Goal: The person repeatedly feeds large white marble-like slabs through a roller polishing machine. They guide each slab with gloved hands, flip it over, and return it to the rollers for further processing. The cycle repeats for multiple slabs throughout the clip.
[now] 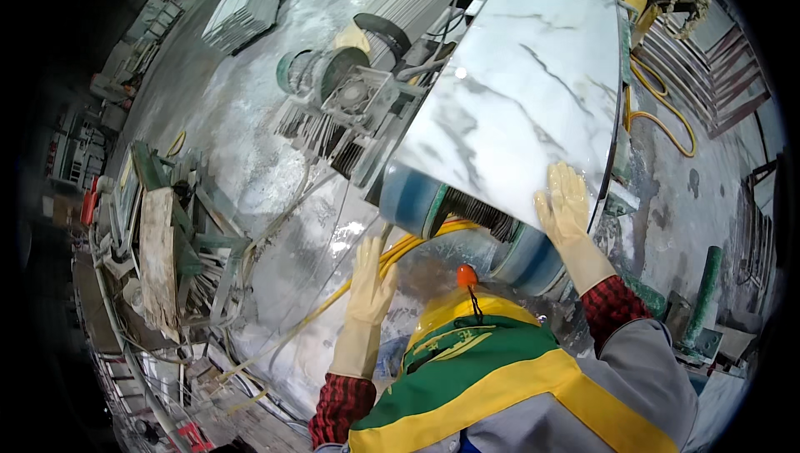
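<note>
1. Fingers (565, 184) of the right hand (565, 213), gloved in pale rubber: extended, side by side, clamped on nothing. They lie flat over the near right part of the white slab (521, 78), with the thumb set apart to the left.

2. Left hand (365, 293), in a matching glove: fingers straight and close together, pointing far, the thumb apart on the right side. The hand appears to hold nothing. The yellow hoses (406, 246) are just beside it on the right; whether they touch the glove cannot be told.

3. Principal relation: the slab, grey-veined and glossy, has its long axis running from near to far, leaning slightly right at the far end. From the right fingers it extends far and to the left; from the left fingers it lies far and to the right, well apart. Of the 2 hands, the right is nearer, and its forearm points roughly along that axis, tilted left.

4. Slab's near edge: oblique, its left corner lying farther than its right. It projects above 2 blue rollers, 1 at the left (412, 199) and 1 at the right (527, 257).

5. Surroundings: a grey motor assembly (364, 96) stands left of the slab; a yellow hose (679, 126) loops to its right.
</note>
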Available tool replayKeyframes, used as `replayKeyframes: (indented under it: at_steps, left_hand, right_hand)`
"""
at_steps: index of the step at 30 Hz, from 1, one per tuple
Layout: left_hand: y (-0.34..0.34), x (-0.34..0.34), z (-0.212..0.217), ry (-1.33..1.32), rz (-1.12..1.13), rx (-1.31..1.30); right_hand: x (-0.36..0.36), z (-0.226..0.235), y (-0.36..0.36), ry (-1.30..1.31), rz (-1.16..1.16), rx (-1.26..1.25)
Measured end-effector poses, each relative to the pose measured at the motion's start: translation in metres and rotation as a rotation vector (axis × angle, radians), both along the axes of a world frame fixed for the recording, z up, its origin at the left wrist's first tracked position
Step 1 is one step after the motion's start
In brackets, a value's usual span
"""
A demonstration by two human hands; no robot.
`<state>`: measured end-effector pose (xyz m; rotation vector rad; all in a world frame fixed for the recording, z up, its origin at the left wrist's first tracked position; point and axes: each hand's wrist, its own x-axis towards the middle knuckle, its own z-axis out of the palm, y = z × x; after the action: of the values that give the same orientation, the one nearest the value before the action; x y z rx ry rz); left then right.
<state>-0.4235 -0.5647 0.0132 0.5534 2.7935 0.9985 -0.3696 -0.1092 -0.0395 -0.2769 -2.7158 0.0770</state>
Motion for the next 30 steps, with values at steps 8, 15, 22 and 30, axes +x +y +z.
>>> replayKeyframes:
  at_steps: [8, 15, 22, 30]
  left_hand:
    - [0.101, -0.143, 0.01, 0.24, -0.419, -0.248]
    - [0.168, -0.237, -0.01, 0.368, -0.63, -0.338]
    - [0.199, -0.261, -0.011, 0.445, -0.831, -0.258]
    - [0.197, -0.258, -0.022, 0.46, -0.83, -0.199]
  right_hand:
    - [-0.002, 0.02, -0.013, 0.067, -0.08, -0.136]
    - [-0.002, 0.009, -0.017, 0.149, -0.381, -0.019]
    - [0.004, 0.017, -0.02, 0.08, -0.437, -0.019]
    - [0.005, 0.031, -0.027, 0.009, -0.435, 0.023]
